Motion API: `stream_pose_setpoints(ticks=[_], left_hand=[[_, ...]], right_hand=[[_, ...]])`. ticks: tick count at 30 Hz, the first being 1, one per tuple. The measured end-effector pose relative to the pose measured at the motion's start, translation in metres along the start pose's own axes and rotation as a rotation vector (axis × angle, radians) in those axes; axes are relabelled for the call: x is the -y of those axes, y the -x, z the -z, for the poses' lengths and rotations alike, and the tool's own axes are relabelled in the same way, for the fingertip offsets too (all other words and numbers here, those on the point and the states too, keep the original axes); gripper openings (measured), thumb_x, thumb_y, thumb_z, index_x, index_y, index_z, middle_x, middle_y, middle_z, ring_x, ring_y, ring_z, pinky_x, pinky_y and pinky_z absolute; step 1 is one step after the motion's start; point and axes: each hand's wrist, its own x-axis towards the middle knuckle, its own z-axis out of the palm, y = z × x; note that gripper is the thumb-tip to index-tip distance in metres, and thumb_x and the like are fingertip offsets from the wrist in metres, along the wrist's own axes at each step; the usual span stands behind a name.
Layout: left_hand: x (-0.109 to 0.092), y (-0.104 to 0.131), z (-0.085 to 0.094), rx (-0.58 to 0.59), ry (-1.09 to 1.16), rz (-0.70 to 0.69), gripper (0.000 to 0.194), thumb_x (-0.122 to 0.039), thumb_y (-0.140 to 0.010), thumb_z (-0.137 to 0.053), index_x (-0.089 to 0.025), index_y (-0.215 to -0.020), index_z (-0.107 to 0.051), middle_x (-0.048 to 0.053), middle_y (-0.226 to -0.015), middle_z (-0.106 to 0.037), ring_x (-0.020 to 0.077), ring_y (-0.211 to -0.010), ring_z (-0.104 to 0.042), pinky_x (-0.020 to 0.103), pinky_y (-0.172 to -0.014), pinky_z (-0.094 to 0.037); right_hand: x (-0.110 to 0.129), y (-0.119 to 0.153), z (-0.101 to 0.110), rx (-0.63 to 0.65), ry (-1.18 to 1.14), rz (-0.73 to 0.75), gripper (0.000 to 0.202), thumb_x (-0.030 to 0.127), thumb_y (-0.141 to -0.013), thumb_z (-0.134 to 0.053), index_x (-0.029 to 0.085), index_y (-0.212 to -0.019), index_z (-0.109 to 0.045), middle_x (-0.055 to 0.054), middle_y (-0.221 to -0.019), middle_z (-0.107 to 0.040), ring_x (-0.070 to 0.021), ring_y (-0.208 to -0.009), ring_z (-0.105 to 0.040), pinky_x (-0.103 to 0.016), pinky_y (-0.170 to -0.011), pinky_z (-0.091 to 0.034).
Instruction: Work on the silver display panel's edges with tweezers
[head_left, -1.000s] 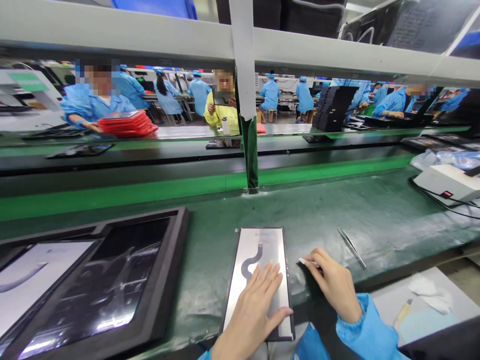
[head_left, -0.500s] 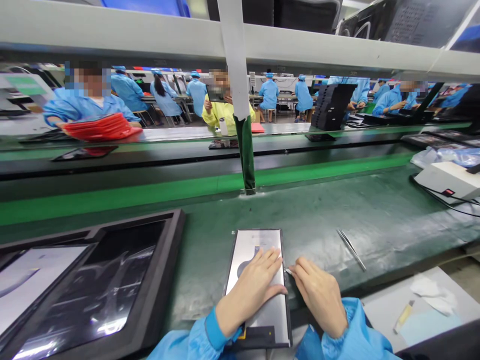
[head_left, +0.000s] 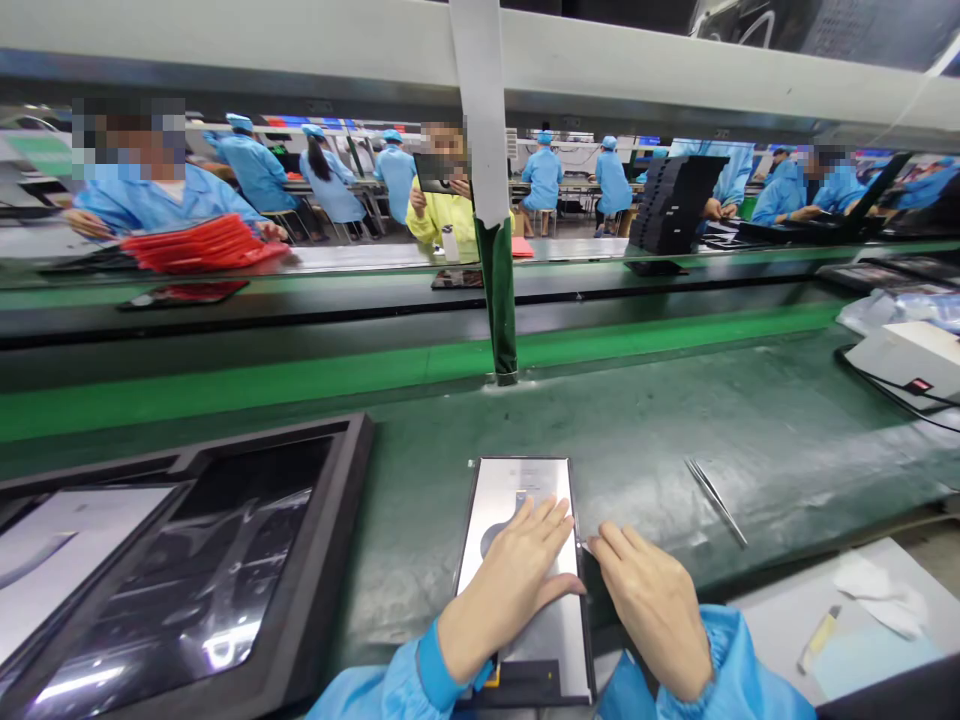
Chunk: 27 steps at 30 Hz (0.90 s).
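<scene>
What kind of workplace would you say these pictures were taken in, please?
Most likely an electronics assembly line: a display panel under the left hand, long green benches, tweezers, and rows of workers in blue smocks.

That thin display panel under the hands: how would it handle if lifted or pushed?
The panel looks like a thin, flat, rigid sheet, so probably light but fragile if flexed. It lies flush on the green mat, so pinching an edge looks fiddly. The left hand lies flat on it, perhaps because it slides.
</scene>
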Motion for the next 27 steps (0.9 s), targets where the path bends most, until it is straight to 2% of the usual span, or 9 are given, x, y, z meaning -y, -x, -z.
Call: stream_pose_setpoints(ticks=[3,7,17,27], left_hand=[[0.0006,0.0007,-0.0022,-0.009,-0.001,0.000,0.065,-0.042,-0.078,-0.079,-0.015,-0.132,-0.056,0.018,-0.139,-0.057,0.0330,-0.130,-0.052,0.052,-0.108,-0.045],[0.0013,0.0015,-0.0039,-0.031,0.009,-0.002,0.064,-0.043,-0.078,-0.079,-0.016,-0.132,-0.056,0.017,-0.138,-0.057,0.0322,-0.130,-0.053,0.050,-0.109,-0.045],[0.0016,0.0032,-0.0075,-0.058,0.029,0.000,0.064,-0.043,-0.079,-0.078,-0.016,-0.132,-0.055,0.017,-0.139,-0.057,0.0318,-0.131,-0.052,0.052,-0.109,-0.044],[0.0007,0.0034,-0.0048,-0.028,0.015,-0.011,0.064,-0.043,-0.080,-0.077,-0.015,-0.133,-0.054,0.017,-0.139,-0.057,0.0322,-0.132,-0.052,0.052,-0.109,-0.044]], right_hand=[[-0.0020,0.0011,0.0001,-0.010,-0.014,-0.011,0.056,0.024,-0.107,-0.010,0.021,-0.077,-0.057,-0.001,-0.071,-0.062,-0.0149,-0.060,-0.056,-0.030,-0.056,-0.033],[-0.0036,0.0008,0.0000,-0.035,-0.047,-0.008,0.052,0.025,-0.107,-0.014,0.021,-0.082,-0.059,0.000,-0.073,-0.065,-0.0133,-0.061,-0.057,-0.029,-0.057,-0.034],[-0.0050,0.0019,-0.0006,-0.007,-0.065,0.017,0.048,0.026,-0.107,-0.016,0.020,-0.090,-0.061,-0.001,-0.076,-0.066,-0.0140,-0.064,-0.059,-0.030,-0.058,-0.034],[0.0003,-0.0008,-0.0009,-0.006,-0.020,0.004,0.055,0.023,-0.106,-0.010,0.019,-0.084,-0.060,-0.001,-0.073,-0.063,-0.0152,-0.062,-0.054,-0.031,-0.059,-0.033]])
